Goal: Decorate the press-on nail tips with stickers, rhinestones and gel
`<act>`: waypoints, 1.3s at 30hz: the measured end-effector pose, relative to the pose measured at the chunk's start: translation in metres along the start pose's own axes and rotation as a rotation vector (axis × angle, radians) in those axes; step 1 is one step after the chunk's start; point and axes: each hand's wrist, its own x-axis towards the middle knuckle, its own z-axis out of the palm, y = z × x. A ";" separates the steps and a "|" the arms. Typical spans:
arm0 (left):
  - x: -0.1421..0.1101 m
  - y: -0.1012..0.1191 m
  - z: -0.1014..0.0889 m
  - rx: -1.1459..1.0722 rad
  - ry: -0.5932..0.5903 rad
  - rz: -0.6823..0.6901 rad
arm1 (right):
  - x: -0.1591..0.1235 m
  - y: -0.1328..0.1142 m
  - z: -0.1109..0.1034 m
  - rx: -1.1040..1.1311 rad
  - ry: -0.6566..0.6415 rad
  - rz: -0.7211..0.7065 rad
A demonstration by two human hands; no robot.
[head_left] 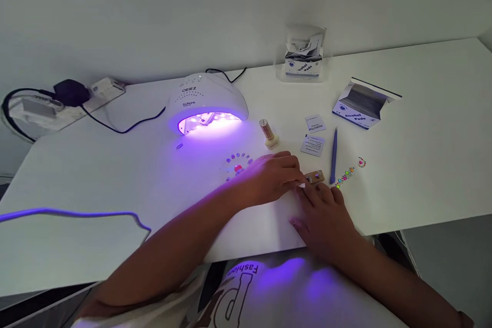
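My left hand (274,178) is closed, its fingertips pinching a small white pad (302,185). The pad meets a fingertip of my right hand (326,212). That hand rests palm down on the white table, with the thumb apart and holding nothing I can see; some of its fingers are bent. Just beyond the fingertips lies a small tan strip (315,177) with shiny studs, partly hidden. Near my right hand are blue tweezers (334,156) and a row of coloured gems (345,178). A ring of gems (238,156) lies beyond my left wrist, partly covered by it.
A lit nail lamp (209,100) glows purple at the back left, its cord running to a power strip (73,105). A nail polish bottle (268,134), two alcohol pad sachets (313,144), an open alcohol pads box (359,107) and a clear tub (303,61) stand farther back.
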 end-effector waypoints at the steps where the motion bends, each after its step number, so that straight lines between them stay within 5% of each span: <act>1: 0.000 0.001 0.000 0.019 -0.007 0.008 | 0.000 0.000 0.000 0.002 -0.001 0.000; 11: -0.001 -0.009 0.006 0.041 0.039 -0.025 | -0.001 -0.001 0.000 0.003 -0.004 0.001; 23: 0.004 -0.001 -0.009 -0.050 0.092 -0.042 | -0.016 0.009 -0.002 0.035 0.016 -0.074; 29: 0.019 0.002 -0.004 -0.036 0.028 -0.016 | -0.027 0.020 -0.007 0.017 0.105 -0.030; 39: 0.022 -0.002 0.010 -0.070 -0.057 -0.035 | -0.007 0.019 -0.006 -0.027 0.033 0.012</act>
